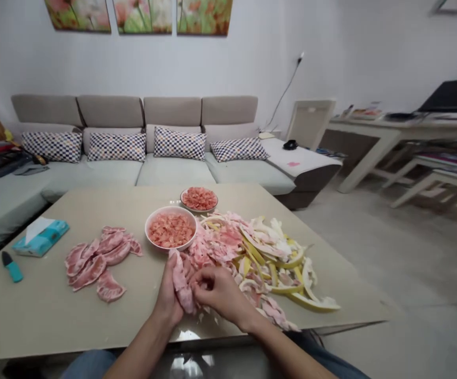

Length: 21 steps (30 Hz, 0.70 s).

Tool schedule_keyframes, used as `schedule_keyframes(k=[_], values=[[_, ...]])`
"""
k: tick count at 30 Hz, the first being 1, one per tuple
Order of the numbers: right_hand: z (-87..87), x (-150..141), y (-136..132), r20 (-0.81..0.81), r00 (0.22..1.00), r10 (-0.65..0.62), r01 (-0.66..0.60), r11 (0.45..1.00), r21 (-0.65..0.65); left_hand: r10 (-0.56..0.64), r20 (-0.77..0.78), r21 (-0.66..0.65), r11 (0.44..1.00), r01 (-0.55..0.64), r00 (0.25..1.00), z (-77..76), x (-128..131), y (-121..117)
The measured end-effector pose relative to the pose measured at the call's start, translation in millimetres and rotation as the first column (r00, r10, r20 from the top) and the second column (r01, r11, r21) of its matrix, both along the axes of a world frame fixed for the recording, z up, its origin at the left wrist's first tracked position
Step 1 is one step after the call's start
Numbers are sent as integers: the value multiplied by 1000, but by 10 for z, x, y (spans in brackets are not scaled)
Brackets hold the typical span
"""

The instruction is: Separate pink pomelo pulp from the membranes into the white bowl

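Observation:
My left hand (pixel 168 296) is wrapped round a pale pink pomelo segment (pixel 181 282), held upright above the near part of the table. Against its right side, my right hand (pixel 223 296) pinches at the segment's skin with thumb and forefinger; the fingertips are partly hidden. Just beyond the hands stands a white bowl (pixel 172 230) of peeled pink pulp. Behind it is a smaller dark-rimmed plate (pixel 199 200), also heaped with pulp. More unpeeled pomelo segments (pixel 100 258) lie in a loose group to the left. A large pile of pink membrane and yellow-white peel (pixel 263 258) spreads out on the right.
The beige table (pixel 34 310) also bears a blue tissue pack (pixel 42 238) and a small knife (pixel 12 267) with a turquoise part, both at far left. A grey sofa (pixel 173 171) with patterned cushions runs behind. A white desk (pixel 389 129) stands at right.

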State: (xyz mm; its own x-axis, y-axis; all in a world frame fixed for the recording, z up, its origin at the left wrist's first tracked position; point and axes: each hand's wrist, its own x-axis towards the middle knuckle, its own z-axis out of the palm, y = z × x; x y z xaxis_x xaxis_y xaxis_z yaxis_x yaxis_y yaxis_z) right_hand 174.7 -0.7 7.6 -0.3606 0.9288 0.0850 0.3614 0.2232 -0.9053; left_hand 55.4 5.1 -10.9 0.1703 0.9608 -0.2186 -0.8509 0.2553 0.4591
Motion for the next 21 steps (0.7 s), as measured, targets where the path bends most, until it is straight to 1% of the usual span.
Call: schedule_keyframes(k=[2,4,6,8,11,13,14,15,16,17,18,19,20,21], values=[[-73,17,18,-99,995,5,-20,989,-150,-45,45,-3,999,45,998,-52,-27,20],[-146,9,39,-191,982,0,-49,965,-256,-70,61,-22,997,71,996,-98,-54,27],[-189,-10,57,-265,964,-2,-91,937,-338,-50,76,-29,998,52,996,-127,-80,35],[-187,-22,60,-313,950,7,-138,908,-397,-16,100,-16,1000,18,995,-128,-112,49],[-126,-10,30,-352,935,44,-206,876,-436,17,135,8,1000,-18,991,-87,-178,69],[-87,16,7,-350,934,66,-223,875,-429,39,151,22,999,-43,988,-53,-224,71],[-76,31,3,-335,940,69,-209,891,-403,48,154,29,998,-53,987,-38,-243,69],[-73,46,8,-305,951,58,-169,921,-352,54,154,36,998,-61,987,-27,-257,65],[-78,60,22,-260,965,32,-104,957,-270,56,150,43,997,-63,987,-18,-268,60],[-91,73,44,-204,979,-6,-27,988,-155,56,144,49,997,-63,988,-12,-275,55],[-109,82,70,-141,989,-45,42,999,-21,53,137,54,997,-61,989,-9,-279,52],[-130,87,97,-77,993,-85,94,989,116,52,130,60,996,-60,990,-7,-283,51],[-152,88,120,-16,993,-119,120,964,238,49,123,64,996,-58,991,-6,-286,53],[-172,85,136,38,989,-141,121,935,333,50,117,66,996,-58,992,-7,-290,57]])
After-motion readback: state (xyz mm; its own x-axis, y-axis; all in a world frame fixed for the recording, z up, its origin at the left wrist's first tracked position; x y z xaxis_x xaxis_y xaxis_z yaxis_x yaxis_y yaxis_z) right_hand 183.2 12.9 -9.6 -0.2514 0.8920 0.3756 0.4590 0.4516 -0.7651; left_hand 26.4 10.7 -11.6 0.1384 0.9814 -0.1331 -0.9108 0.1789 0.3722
